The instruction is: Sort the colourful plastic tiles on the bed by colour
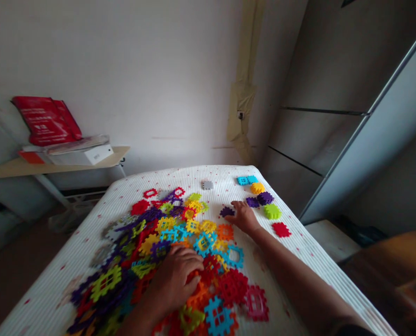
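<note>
My left hand point(180, 275) rests palm down on a heap of colourful plastic interlocking tiles point(166, 224). Its fingers are loosely bent and its thumb stands apart, with nothing seen held. Red and orange tiles lie right by the fingertips. Farther out, my right hand point(243, 216) has its thumb and fingers at the right edge of a dark purple tile point(226, 212), which lies low over the sheet. To the right of that hand are small groups by colour: blue tiles point(247, 180), yellow tiles point(257, 188), purple tiles point(265, 198), a lime green stack point(272, 211) and a red stack point(281, 229).
A grey tile point(208, 185) lies alone near the far edge of the white ribbed cover point(180, 175). At the left, a side table point(119, 156) bears a white box point(78, 156) and red packages point(45, 121). A tall grey cabinet point(313, 93) stands at the right.
</note>
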